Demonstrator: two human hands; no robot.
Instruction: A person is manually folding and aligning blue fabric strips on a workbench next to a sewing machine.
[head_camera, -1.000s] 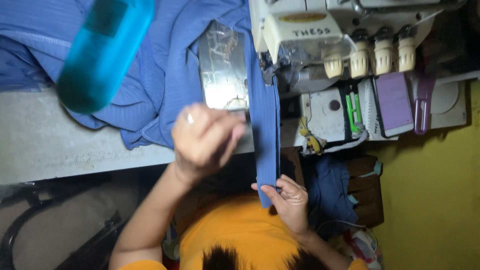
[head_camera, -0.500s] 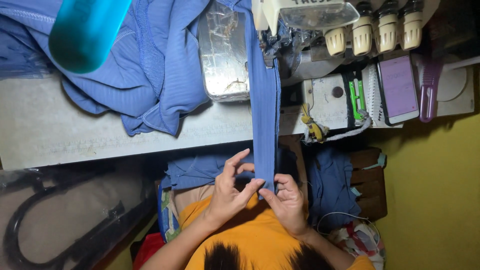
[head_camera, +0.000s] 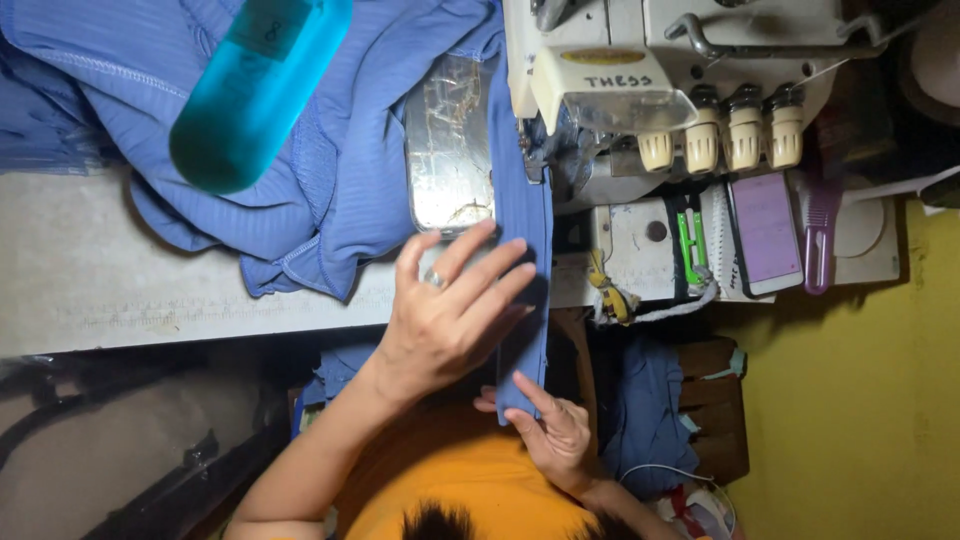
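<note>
Our left hand (head_camera: 450, 310) lies flat with fingers (head_camera: 480, 262) spread, pressing the blue fabric strip (head_camera: 522, 240) against the table edge (head_camera: 150, 300). At five o'clock from it, our right hand (head_camera: 550, 435) pinches the strip's lower end between thumb and fingertips. The strip runs toward twelve o'clock, up to the sewing machine (head_camera: 690, 90). We judge it best to keep the strip taut and straight, edges aligned, feeding evenly beside the metal plate (head_camera: 447, 150).

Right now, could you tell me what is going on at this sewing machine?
A person in an orange top feeds a narrow blue fabric strip into an overlock sewing machine. The left hand presses the strip flat on the table's edge, and the right hand holds its lower end. More blue fabric lies heaped alongside.
</note>
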